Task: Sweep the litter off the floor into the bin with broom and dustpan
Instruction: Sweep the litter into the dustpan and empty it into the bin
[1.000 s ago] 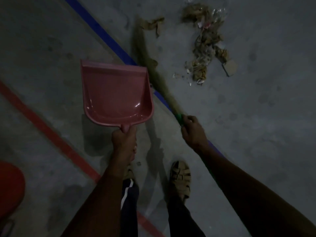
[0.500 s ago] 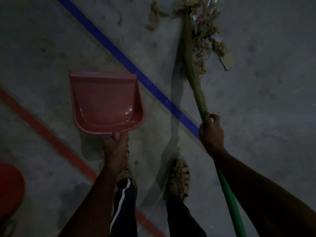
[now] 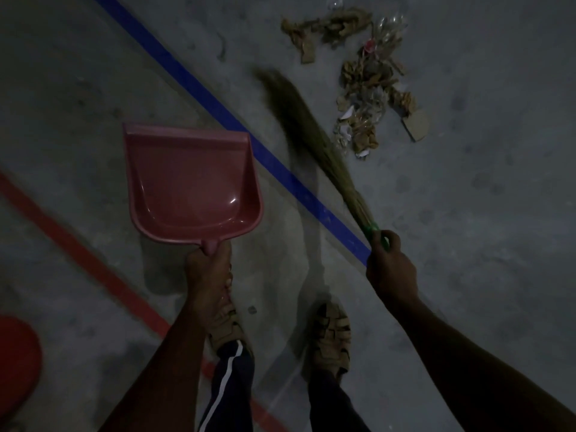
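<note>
My left hand [image 3: 208, 275] grips the short handle of a pink dustpan [image 3: 190, 185], held above the floor with its mouth pointing away from me. My right hand [image 3: 391, 269] grips the green handle of a straw broom [image 3: 308, 132]. The blurred bristles slant up and left, ending just left of the litter. The litter [image 3: 364, 98] is a pile of brown paper scraps, clear plastic and a cardboard piece on the grey concrete, upper right of centre.
A blue floor line [image 3: 218, 110] runs diagonally between dustpan and broom. A red line [image 3: 93, 260] crosses at the left. A red round object [image 3: 15, 366] sits at the lower left edge. My sandalled feet [image 3: 332, 338] stand below the hands.
The broom head has swung left, off the litter pile onto bare floor beside it. The scraps lie spread a little more. The dustpan has stayed in my left hand.
</note>
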